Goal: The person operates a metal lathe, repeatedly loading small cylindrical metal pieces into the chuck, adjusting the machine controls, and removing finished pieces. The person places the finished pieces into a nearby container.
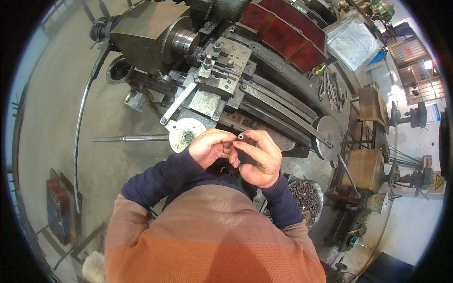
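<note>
1. Farthest left, beyond your left hand (211, 148), a long metal rod (132, 138) runs sideways to a round, pale plate (187, 135), which sits just beside your left wrist, at the front of a lathe (228, 70) ahead of you.

2. Your left hand is curled inward, its fingertips meeting the near side of a small piece. Whether it pinches or only steadies the piece, you cannot tell from this view.

3. Between both sets of fingertips, in front of your body, is that piece: a small hollow part (240, 137), with a pale round end and a dark hole facing up. It looks like metal, so expect it to be light, stiff and hard to break. Any oil on it would make it slick, and its small size would make it easy to drop. The outer wall is the best place to grip, thumb opposite index finger, keeping the open end uncovered.

4. Your right hand (261, 158) is bent around the other side, thumb and index finger appearing to pinch the part. Its palm is open.

5. Right of your right hand and nearer your body, a round container (321, 197) holds many small, dark metal pieces (306, 200). Farther right and forward is a round, grey wheel (327, 136).
</note>
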